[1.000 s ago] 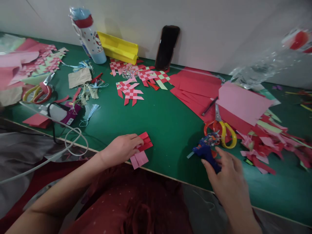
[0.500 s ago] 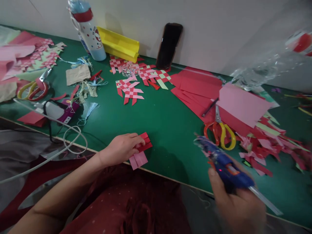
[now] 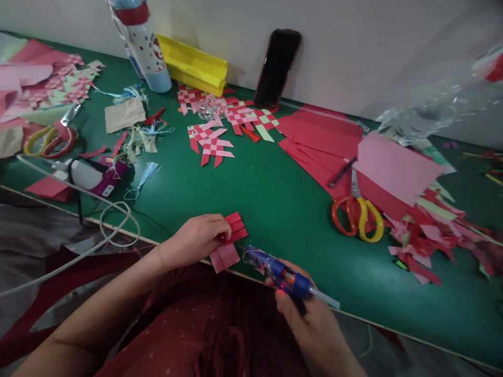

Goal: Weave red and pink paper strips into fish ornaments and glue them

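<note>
My left hand [image 3: 194, 240] is closed on a small red and pink woven paper piece [image 3: 229, 242] at the near edge of the green table [image 3: 275, 199]. My right hand [image 3: 310, 314] grips a blue glue gun [image 3: 281, 269]. The gun's nozzle points left and sits just right of the pink strips of the paper piece. A clear glue stick sticks out of the gun's back end to the right.
Orange and yellow scissors [image 3: 357, 212] lie on red paper sheets [image 3: 318, 139] with a pink sheet [image 3: 395, 165] to the right. Woven paper shapes [image 3: 212, 144], a dark phone [image 3: 277, 68], a yellow folded paper [image 3: 192, 65] and a bottle [image 3: 143, 44] stand behind. A white cable [image 3: 113, 225] loops at left.
My right hand picked the glue gun up from beside the scissors and carried it left to the paper piece. My left hand stayed on the paper.
</note>
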